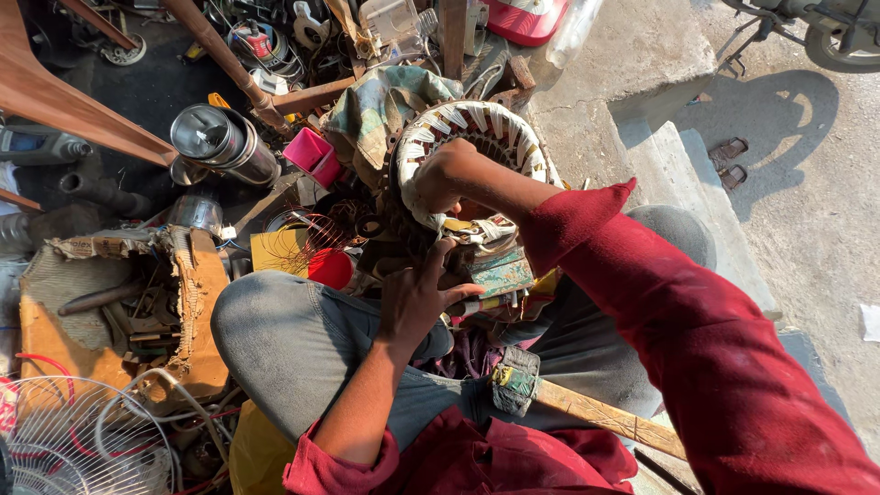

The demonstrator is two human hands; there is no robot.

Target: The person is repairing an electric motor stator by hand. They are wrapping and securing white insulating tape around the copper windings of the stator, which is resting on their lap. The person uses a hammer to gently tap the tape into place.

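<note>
A round motor stator [477, 137] with white insulation strips around its ring stands tilted in front of my knees. My right hand [438, 179] reaches into its centre, fingers curled on the near inner rim. My left hand [417, 293] sits below it, pressing against the lower edge of the stator, thumb pointing right toward a small tube-shaped tool [486, 302]. A hammer [515, 380] with a wooden handle lies across my lap. Both sleeves are red; I sit in grey trousers.
A torn cardboard box [197, 302] of tools lies at left. A metal canister [225, 142], pink container [312, 154], red cap [330, 268] and copper wire coil [307, 240] crowd the floor. A white fan grille [78, 440] is at bottom left. Concrete steps [669, 156] and sandals [731, 160] lie to the right.
</note>
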